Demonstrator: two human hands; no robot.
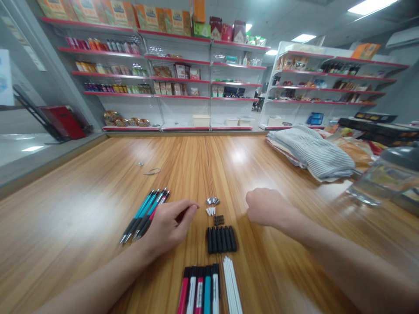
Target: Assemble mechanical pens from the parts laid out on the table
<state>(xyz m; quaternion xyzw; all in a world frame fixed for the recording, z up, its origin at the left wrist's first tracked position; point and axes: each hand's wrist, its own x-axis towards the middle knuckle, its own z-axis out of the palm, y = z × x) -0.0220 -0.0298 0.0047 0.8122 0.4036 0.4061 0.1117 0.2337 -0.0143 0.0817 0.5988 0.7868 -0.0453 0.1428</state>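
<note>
Teal and red pens (144, 213) lie in a slanted bunch on the wooden table (81, 209), at 9 o'clock from the person's left hand (168, 229). That hand rests just beside them, its fingers (186, 209) half curled; whether they hold anything small cannot be told. Down the table's middle lie metal pen tips (212, 200), white pieces (210, 211), small dark parts (218, 220) and a row of black barrels (221, 240). At 6 o'clock from those barrels sit red, white and teal pen barrels (198, 290), then slim white tubes (232, 285). At their 1 o'clock, the right hand (266, 207) is curled into a loose fist, touching nothing visible. A folded striped cloth (310, 152) lies at its 1 o'clock, and a clear plastic bottle (382, 179) at its 3 o'clock.
</note>
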